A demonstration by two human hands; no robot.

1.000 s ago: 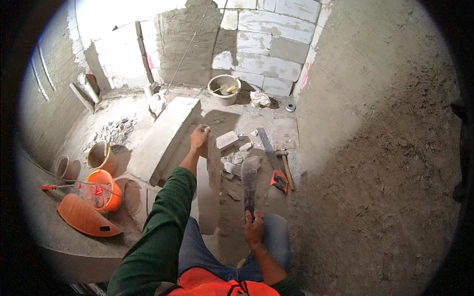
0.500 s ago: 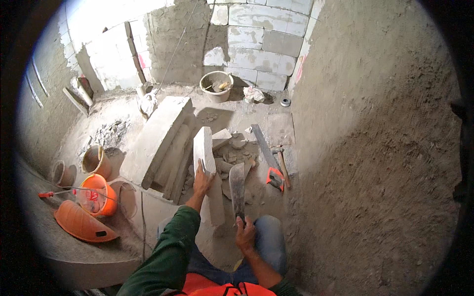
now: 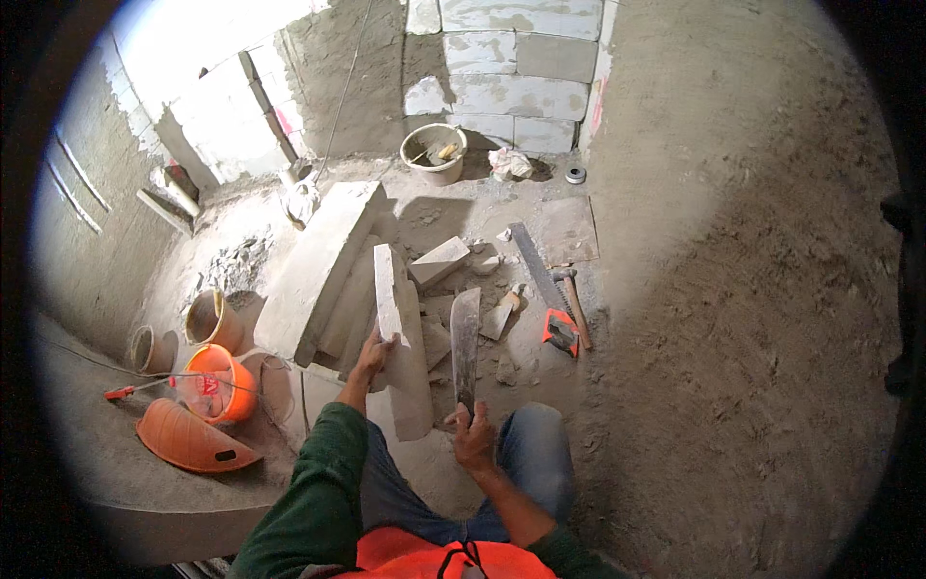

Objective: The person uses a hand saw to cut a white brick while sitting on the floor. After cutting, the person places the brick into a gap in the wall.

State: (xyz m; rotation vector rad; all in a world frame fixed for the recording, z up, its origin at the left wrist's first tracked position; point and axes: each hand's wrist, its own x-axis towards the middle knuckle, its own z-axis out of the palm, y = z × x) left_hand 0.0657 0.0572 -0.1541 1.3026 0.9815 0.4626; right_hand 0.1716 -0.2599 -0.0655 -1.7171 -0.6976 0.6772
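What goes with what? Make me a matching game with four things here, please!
1. long, broad, dark metal blade
2. pale grey, narrow block slab
3. orange-and-black-handled metal saw
4. round whitish bucket

A. by the white block wall
B. touched by the left hand
C. beside the wooden-handled hammer
D. held in the right hand

Pairs: 1-D, 2-B, 3-C, 4-A

Harsh light whitened the left part of the block back wall, which grey render partly covered. A rough brown wall filled the right side, beside a dusty floor.
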